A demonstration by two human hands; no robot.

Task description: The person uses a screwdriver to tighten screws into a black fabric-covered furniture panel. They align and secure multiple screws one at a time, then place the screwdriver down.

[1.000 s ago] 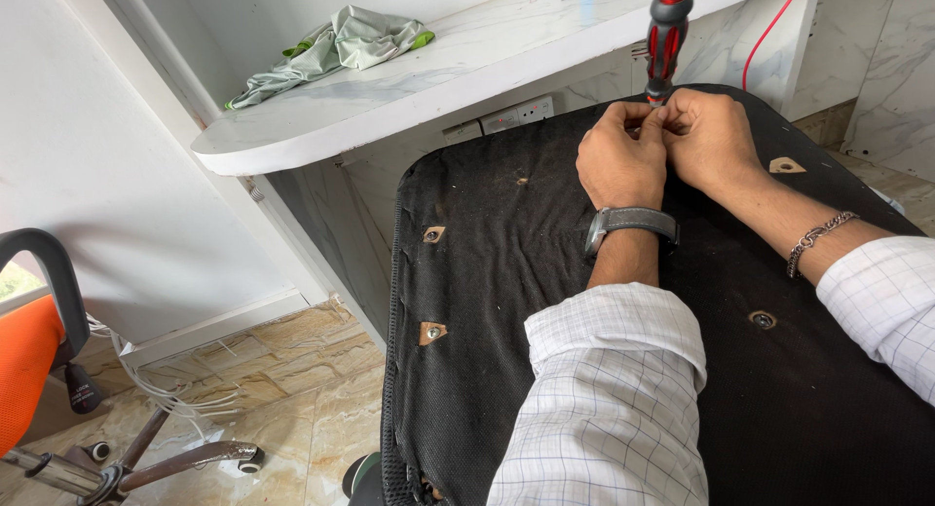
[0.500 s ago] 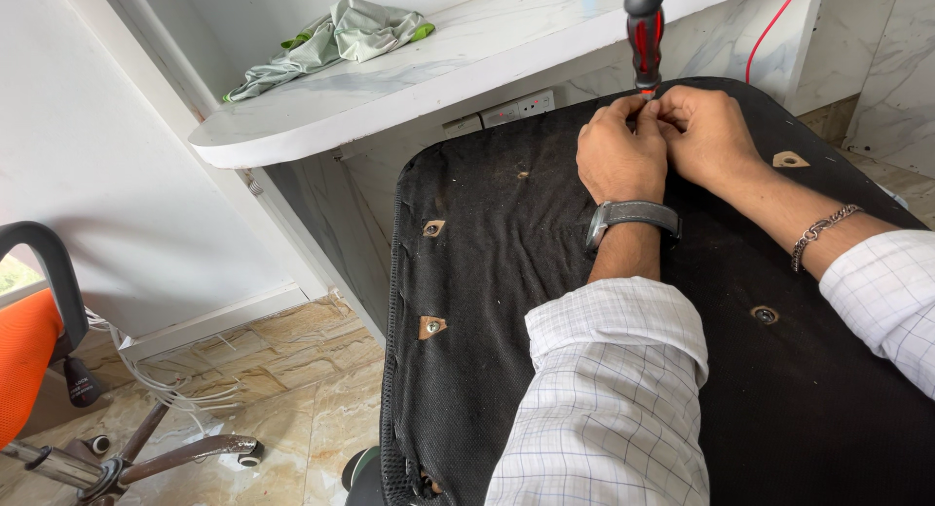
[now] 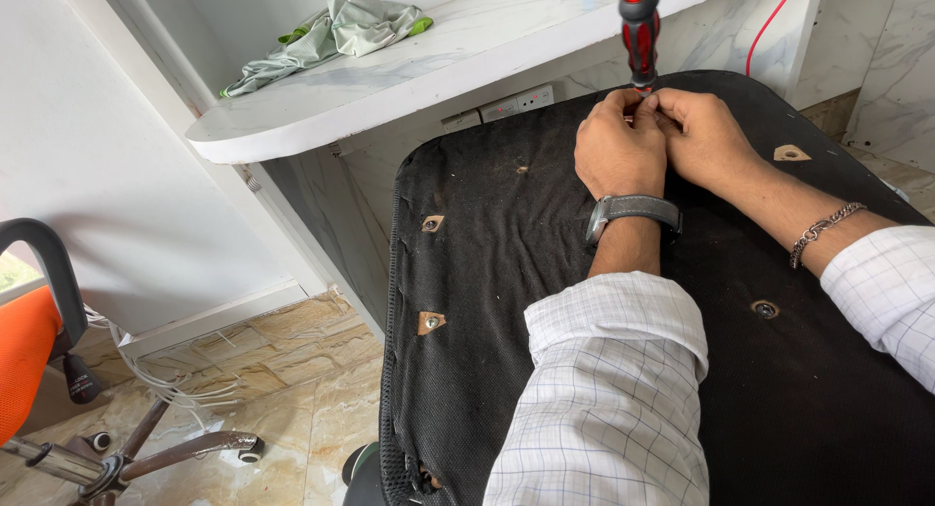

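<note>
1. Left hand (image 3: 619, 155): curled on the far part of the black seat base (image 3: 545, 301), fingers bent in around the lower end of the screwdriver (image 3: 639, 34); whether the shaft itself is pinched cannot be told, as the fingertips are hidden. A grey-strapped watch (image 3: 631, 211) is worn at the wrist.
2. Right hand (image 3: 706, 136): pressed against the left one, fingers folded toward the same spot at the screwdriver's foot; the exact grip is hidden. A metal chain bracelet (image 3: 826, 230) is worn at the wrist.
3. Screwdriver: red and black handle, held upright between the two hands near the far edge of the seat base, the tip hidden by the fingers.
4. Seat base: black fabric underside, laid flat, filling the right half of the view. Small cut openings with bolt holes (image 3: 430, 321) are seen along its left side, and one more hole (image 3: 765, 309) near the right forearm.
5. Sleeves (image 3: 614, 389): white checked shirt, rolled back at both forearms.
6. Table (image 3: 390, 87): white marble top, just beyond the seat base; a crumpled pale green cloth (image 3: 336, 34) lies on it.
7. Socket strip (image 3: 502, 107): fixed under the table edge.
8. Red cable (image 3: 774, 19): hung at the far right.
9. Orange chair (image 3: 29, 360): on the tiled floor (image 3: 263, 370) at the left, well apart, beside loose white wires (image 3: 146, 379).
</note>
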